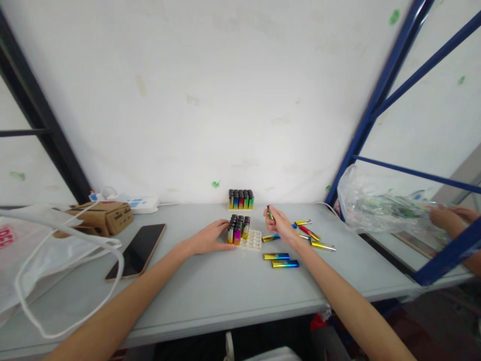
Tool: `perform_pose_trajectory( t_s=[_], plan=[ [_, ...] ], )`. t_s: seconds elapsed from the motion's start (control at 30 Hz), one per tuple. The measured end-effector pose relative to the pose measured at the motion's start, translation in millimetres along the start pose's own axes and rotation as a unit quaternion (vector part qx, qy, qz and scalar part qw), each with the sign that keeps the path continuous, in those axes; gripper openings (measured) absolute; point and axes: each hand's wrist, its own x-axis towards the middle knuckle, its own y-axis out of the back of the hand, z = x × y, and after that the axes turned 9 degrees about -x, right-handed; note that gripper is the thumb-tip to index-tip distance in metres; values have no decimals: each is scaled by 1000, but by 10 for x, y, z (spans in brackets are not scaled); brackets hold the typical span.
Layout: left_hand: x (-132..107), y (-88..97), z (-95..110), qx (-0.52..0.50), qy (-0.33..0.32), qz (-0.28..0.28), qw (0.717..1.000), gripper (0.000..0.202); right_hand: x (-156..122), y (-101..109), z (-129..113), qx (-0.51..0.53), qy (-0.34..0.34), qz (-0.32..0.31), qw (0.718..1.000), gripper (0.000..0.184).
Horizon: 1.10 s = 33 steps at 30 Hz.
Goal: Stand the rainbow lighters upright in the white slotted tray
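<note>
A white tray (pixel 254 241) stands mid-table with several colourful lighters (pixel 238 228) upright in its left part. My left hand (pixel 210 237) rests against the tray's left side, fingers spread on the table. My right hand (pixel 278 224) is raised just right of the tray and pinches one green lighter (pixel 269 212). Several loose metallic lighters (pixel 284 259) lie on the table around and in front of my right hand.
A full block of lighters (pixel 241 199) stands by the wall. A phone (pixel 137 250), a cardboard box (pixel 103 217), a power strip (pixel 139 203) and a white bag (pixel 33 250) lie left. Another person's hands (pixel 449 218) handle a clear plastic bag (pixel 379 205) beyond the blue frame (pixel 366 125).
</note>
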Motion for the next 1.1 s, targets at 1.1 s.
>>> perform_pose_trajectory(
  t_s=[1.1],
  plan=[
    [16,-2,3,3,-2,-13,1000,83,-185,-232,-98,-441,246,24,863,45]
  ],
)
